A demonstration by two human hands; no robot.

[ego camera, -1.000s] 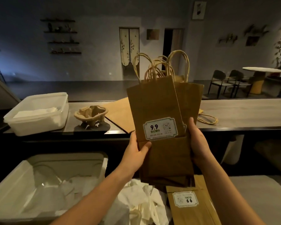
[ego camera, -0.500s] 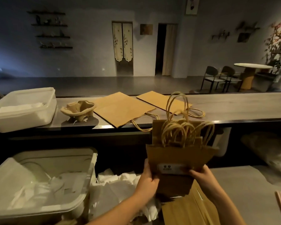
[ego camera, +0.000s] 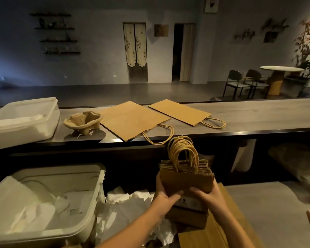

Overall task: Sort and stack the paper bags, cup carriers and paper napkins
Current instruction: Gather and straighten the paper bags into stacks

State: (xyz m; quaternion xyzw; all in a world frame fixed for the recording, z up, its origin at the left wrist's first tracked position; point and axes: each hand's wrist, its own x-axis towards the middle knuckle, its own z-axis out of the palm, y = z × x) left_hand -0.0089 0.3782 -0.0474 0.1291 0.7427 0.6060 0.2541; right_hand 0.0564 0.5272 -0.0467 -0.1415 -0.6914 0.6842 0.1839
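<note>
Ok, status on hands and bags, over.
Left hand, right hand grip stack of small brown paper bags. Two larger brown bags flat on counter. Nothing blocking.

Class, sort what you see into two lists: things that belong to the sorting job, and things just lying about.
Job: bag bundle, held in left hand and right hand; left flat bag; right flat bag; cup carrier; napkins.
Lying about: chairs; round table; wall shelves.
</note>
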